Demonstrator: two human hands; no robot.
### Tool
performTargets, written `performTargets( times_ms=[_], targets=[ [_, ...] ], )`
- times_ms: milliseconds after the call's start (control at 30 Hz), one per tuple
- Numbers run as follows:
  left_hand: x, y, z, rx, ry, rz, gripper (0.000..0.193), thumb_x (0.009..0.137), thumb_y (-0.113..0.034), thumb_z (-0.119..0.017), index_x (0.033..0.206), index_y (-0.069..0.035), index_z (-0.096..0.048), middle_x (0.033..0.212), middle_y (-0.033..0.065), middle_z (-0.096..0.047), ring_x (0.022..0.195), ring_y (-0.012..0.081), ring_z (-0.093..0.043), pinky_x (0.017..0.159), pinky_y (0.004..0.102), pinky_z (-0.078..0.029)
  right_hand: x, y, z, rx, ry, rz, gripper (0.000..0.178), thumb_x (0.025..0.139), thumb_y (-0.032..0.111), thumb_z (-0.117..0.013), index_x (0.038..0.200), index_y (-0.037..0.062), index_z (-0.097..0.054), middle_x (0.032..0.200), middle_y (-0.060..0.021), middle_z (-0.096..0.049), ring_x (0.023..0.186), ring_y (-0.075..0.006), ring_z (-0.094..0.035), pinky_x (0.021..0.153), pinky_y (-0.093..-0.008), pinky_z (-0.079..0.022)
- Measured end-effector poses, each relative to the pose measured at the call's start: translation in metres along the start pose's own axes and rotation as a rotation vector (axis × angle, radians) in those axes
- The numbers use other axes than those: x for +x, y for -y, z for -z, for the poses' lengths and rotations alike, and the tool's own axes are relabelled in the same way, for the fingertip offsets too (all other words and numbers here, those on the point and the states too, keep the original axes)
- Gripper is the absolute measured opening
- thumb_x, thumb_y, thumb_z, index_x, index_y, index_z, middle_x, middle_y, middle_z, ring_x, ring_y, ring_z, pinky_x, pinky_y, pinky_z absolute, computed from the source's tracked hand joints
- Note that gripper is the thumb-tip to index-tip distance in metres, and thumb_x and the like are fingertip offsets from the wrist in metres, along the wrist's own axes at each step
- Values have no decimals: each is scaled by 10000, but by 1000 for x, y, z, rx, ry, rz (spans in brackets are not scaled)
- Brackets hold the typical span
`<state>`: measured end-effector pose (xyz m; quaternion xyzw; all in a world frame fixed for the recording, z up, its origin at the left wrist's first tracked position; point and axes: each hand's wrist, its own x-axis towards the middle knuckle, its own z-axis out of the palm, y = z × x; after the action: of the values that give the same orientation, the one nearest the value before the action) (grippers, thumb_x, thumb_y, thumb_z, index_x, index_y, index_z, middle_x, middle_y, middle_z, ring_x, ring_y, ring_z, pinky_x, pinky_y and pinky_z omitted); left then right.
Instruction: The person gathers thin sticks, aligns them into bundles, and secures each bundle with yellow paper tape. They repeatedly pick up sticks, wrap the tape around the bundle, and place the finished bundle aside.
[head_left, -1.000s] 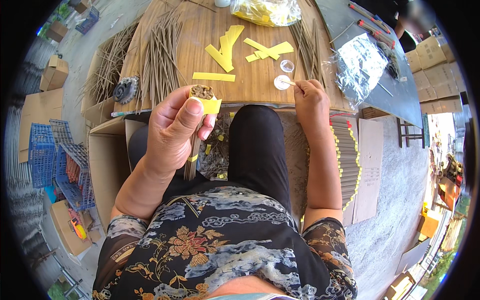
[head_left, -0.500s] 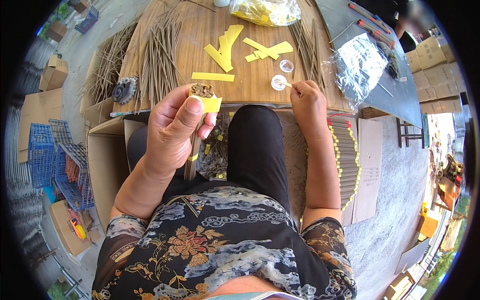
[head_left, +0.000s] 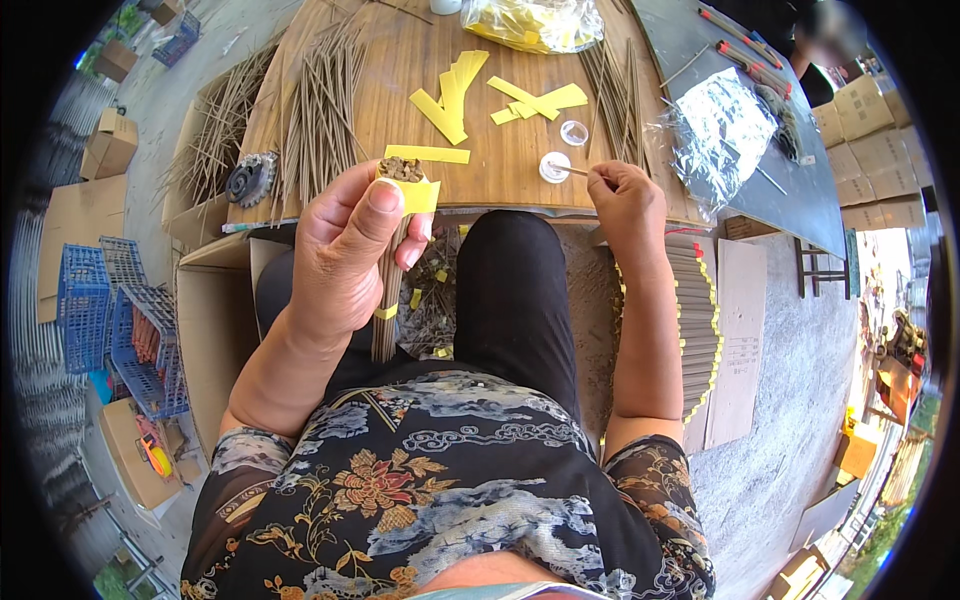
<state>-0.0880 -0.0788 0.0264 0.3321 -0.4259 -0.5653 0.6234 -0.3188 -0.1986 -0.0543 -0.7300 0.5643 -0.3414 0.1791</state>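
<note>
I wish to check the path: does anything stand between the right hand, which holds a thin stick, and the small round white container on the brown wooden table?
Nothing visible does. From the right hand, the thin light-brown stick reaches to the small round white container. The clear round plastic piece lies beyond, off this line.

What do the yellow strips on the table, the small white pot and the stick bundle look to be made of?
Yellow strips: probably matte paper, being thin, flat and straight-edged.
Small white pot: likely smooth plastic, judging by its even, pale rim.
Stick bundle in the left hand: dull brown, rough-ended; wood or pressed powder, I can't tell which.
</note>
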Motion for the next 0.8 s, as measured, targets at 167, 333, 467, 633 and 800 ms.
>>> performTargets(
  times_ms=[167,333,467,633,800],
  targets=[
    [2,0,-1,2,-14,2,308,894,-259,-508,1024,20,-533,746,54,-530,613,73,-444,526,187,-379,-4,-3,-6,-51,-3,89,139,745,144,-596,775,11,-624,801,-140,-610,723,-291,-591,651,-348,-459],
    [1,-1,0,-5,-29,2,296,894,-270,-505,974,13,-543,736,58,-530,596,76,-435,523,187,-375,1,3,2,56,-30,-84,139,754,141,-589,777,10,-630,690,-138,-604,631,-275,-593,605,-329,-459],
    [0,-2,-3,-12,-71,11,291,893,-274,-506,944,10,-544,736,61,-530,593,80,-436,524,188,-376,1,1,2,162,-10,-170,150,764,135,-573,762,-7,-624,592,-135,-582,523,-226,-570,554,-303,-445],
    [0,-4,0,6,-59,-23,294,895,-280,-500,937,7,-546,738,72,-532,589,87,-437,521,193,-378,0,0,5,198,-32,-231,149,772,115,-575,774,-27,-620,576,-93,-571,524,-130,-542,527,-260,-422],
    [1,-6,1,-19,-61,-33,293,895,-287,-497,932,-1,-549,754,91,-542,590,101,-445,520,196,-375,-9,-1,17,604,-59,-330,169,809,102,-563,826,-61,-606,663,-68,-596,552,-87,-518,506,-215,-400]
  ],
)
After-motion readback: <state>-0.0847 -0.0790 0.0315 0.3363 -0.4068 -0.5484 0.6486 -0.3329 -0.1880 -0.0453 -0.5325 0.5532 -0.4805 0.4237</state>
